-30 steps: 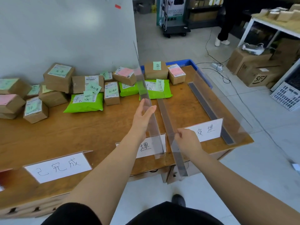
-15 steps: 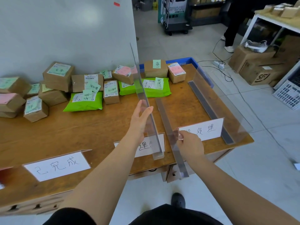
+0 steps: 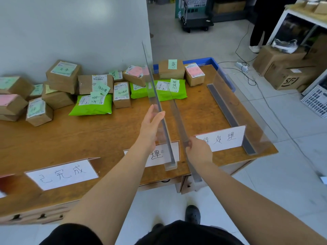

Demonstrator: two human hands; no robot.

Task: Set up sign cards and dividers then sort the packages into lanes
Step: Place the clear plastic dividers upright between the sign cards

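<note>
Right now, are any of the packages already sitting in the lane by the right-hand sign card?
No. The packages are all piled at the table's far side by the wall, and the wood behind the right-hand sign card is bare.

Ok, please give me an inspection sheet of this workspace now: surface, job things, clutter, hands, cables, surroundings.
Surface: brown wooden table, middle area bare.
Job's things: clear acrylic divider upright under the hands; second clear divider standing at the right edge; white handwritten sign cards along the near edge; brown cardboard boxes and green plastic mailers unsorted at the far side.
Clutter: nothing seen.
Grippers: left hand flat against the divider's side; right hand pinching its grey base strip.
Cables: black cords on the floor, right.
Surroundings: blue plastic crate, cardboard cartons, wheeled cart.
</note>
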